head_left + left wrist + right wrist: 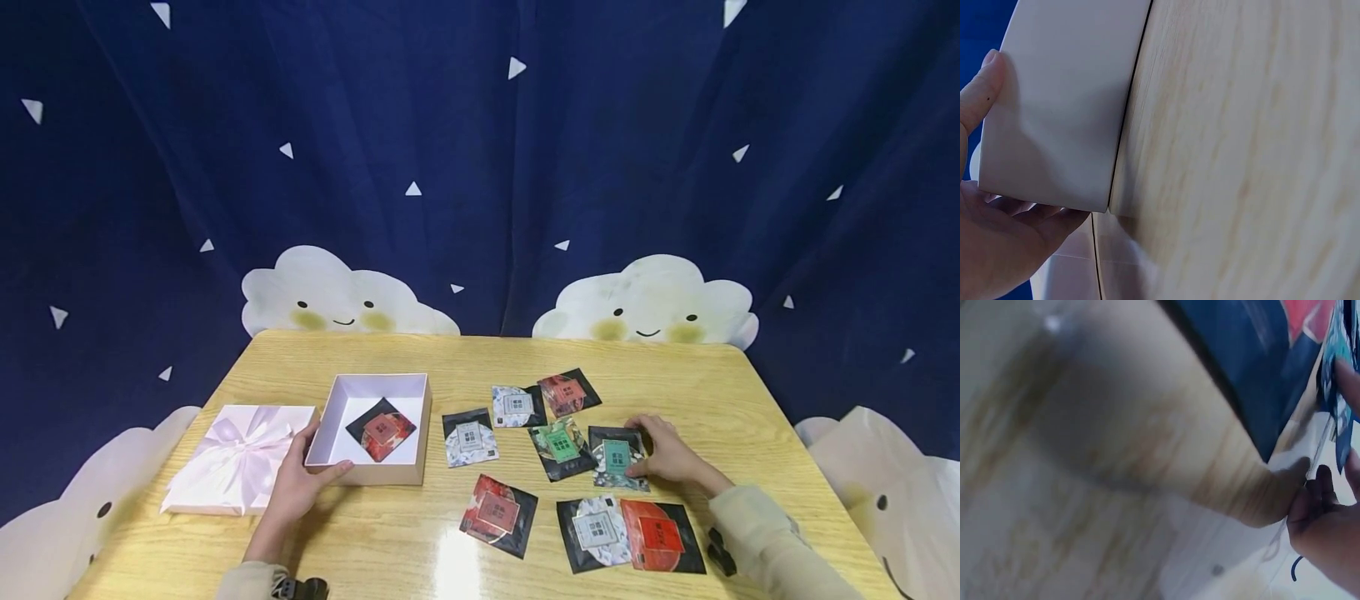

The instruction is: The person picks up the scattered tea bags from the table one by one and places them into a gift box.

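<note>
My left hand (294, 487) holds the near left corner of an open white box (382, 475). In the left wrist view, the thumb lies against one wall of the box (1060, 112) and the fingers bend around its side. A black and red sachet (381, 429) lies tilted inside the box. At the right, my right hand (669, 454) pinches the right side of a black sachet with a teal label (617, 457). The right wrist view shows that teal sachet (1339, 344) standing up between thumb and fingers, partly cut off by the frame edge.
A pale pink lid with a ribbon bow (243, 458) lies left of the box. Several sachets are spread over the wooden table (405, 542), among them a green-labelled one (562, 448) touching or close to the teal one, and a bright red one (662, 537) nearer me. A dark blue curtain (480, 167) hangs behind.
</note>
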### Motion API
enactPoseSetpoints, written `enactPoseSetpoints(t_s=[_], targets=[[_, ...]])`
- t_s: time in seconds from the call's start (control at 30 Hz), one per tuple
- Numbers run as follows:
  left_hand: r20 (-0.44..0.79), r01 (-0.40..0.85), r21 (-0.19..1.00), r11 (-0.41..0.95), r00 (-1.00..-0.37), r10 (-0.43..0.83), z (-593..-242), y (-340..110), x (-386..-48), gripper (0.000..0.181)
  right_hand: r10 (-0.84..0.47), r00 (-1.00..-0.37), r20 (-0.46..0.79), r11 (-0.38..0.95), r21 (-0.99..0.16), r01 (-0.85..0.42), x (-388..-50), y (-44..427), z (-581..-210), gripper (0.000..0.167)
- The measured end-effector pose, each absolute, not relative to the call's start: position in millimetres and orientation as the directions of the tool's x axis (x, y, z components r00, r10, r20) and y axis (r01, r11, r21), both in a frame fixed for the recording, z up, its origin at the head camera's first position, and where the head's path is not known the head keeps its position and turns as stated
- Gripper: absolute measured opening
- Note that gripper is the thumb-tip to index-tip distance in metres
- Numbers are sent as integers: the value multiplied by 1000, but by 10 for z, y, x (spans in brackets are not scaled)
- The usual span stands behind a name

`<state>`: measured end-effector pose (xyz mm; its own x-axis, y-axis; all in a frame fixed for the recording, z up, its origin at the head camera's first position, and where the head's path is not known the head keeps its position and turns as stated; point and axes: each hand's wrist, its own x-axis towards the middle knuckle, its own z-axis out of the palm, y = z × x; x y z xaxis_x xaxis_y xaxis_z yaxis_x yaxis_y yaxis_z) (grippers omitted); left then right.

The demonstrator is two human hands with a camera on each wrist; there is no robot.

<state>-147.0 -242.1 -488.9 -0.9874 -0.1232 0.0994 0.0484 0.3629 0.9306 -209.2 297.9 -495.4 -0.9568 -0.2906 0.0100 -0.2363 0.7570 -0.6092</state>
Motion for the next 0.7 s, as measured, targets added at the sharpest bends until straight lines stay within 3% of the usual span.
enactPoseSetpoints(t_s=[0.27, 0.43, 0.7], targets=[[69, 22, 937, 350, -990, -121, -4865, -2427, -1463, 89, -148, -988, -42, 688, -722, -72, -2116, 2993, -4877, 54], [74, 29, 937, 349, -990, -117, -4870, -2431, -1464, 89, -142, -989, -38, 630, -774, -61, -2120, 3032, -4852, 50], [74, 28, 941, 338, -990, -124, -4889, -2433, -1476, 88, -96, -995, -1, 674, -735, -65, -2068, 3063, -4750, 46]])
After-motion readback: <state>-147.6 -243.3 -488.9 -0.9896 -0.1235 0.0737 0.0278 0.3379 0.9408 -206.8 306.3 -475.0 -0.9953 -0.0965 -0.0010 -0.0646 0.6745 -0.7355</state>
